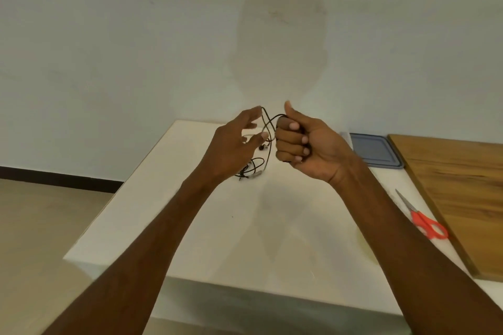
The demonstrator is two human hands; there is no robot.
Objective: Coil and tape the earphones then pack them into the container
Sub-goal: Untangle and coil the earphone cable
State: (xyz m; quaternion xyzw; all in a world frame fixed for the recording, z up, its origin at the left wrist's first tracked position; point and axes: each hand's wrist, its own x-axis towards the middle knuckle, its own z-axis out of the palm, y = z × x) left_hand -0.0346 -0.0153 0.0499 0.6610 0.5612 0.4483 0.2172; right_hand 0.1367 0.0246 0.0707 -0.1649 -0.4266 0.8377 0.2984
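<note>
The white tabletop (190, 226) narrows toward a pale wall (109, 49). Its left edge and near edge drop to a tan floor (40, 226), and along those two sides the surface is bare, as is its middle stretch. Along its right side lies a wooden board (457, 185), whose long edge runs from the near right toward the far right. On the strip of tabletop just left of that board lie red-handled scissors (424, 221), blades pointing to the far edge.

At the tabletop's far right corner a grey-blue container lid (373, 149) lies flat, its corner touching the board. Whether a container sits under it, or anything lies in it, cannot be told. The right wrist hides its left edge.

Both forearms reach in from the near edge and are raised above the far half of the tabletop. The right grip (302, 144) is a fist, thumb up, fingers clamped round a black earphone cable (268, 122). The cable loops out of the fist toward the left grip (234, 144). That one is apart, fingers loosely spread, index tip beside the top of the loop; contact cannot be told. The cable hangs down to a loose tangle of earphones (254, 168) lying on the tabletop below both hands, near its far edge.
</note>
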